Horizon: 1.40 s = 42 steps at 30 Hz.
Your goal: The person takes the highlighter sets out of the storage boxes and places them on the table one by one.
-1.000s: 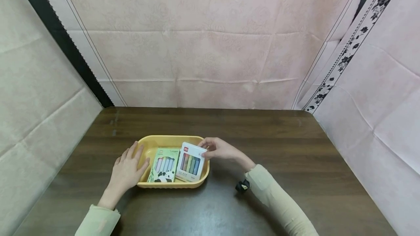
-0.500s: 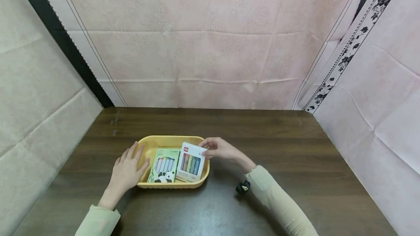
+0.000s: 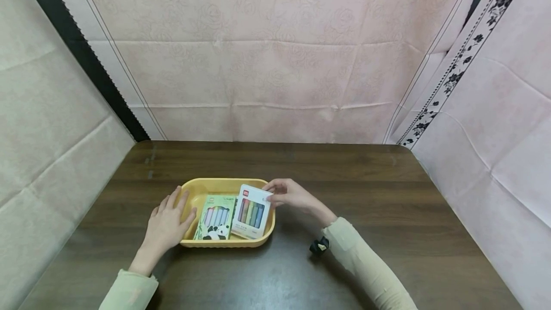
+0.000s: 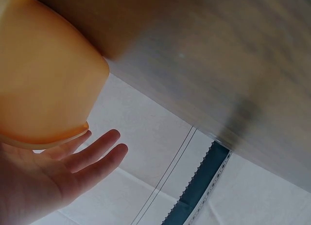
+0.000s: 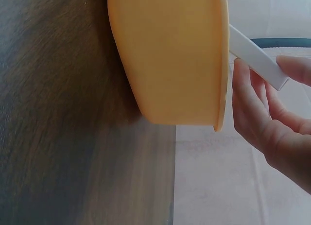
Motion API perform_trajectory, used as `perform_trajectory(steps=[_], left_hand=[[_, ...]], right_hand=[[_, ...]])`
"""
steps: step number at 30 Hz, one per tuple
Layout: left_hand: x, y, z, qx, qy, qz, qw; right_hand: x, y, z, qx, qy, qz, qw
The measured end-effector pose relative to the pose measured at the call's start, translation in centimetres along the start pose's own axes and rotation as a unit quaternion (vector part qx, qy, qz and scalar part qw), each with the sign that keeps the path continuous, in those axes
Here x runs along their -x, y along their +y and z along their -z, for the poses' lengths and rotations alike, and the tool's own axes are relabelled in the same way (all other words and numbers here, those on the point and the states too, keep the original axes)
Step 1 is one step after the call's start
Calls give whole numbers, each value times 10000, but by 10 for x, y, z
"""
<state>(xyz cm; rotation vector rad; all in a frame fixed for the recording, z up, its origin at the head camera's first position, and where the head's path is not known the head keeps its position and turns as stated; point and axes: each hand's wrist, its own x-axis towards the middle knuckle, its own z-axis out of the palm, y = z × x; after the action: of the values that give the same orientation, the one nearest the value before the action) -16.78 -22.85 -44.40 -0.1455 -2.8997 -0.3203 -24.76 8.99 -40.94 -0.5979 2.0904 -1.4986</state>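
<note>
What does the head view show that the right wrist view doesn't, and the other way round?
Only the head view: the left hand at the yellow tray, the green panda-print box and the printed front of the white box.
Only the right wrist view: the tray's outer wall from base to rim.
Both: the right hand pinching the white box, the tray, the brown tabletop and pale cloth.

Left box (image 3: 217, 213) in tray (image 3: 217, 185), right box (image 3: 251, 213) partly in; tray on table (image 3: 336, 171); cloth (image 3: 275, 75) behind.
</note>
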Motion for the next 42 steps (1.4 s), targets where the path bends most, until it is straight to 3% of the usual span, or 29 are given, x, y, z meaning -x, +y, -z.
perform_trajectory(steps=[23,42], left_hand=[[1,-1,-2,-1,44,-18,10000],[-1,1,0,10,11,-39,10000]], right_hand=[[4,-1,8,-456,447,13,9980],[5,4,17,-1281,698,46,9893]])
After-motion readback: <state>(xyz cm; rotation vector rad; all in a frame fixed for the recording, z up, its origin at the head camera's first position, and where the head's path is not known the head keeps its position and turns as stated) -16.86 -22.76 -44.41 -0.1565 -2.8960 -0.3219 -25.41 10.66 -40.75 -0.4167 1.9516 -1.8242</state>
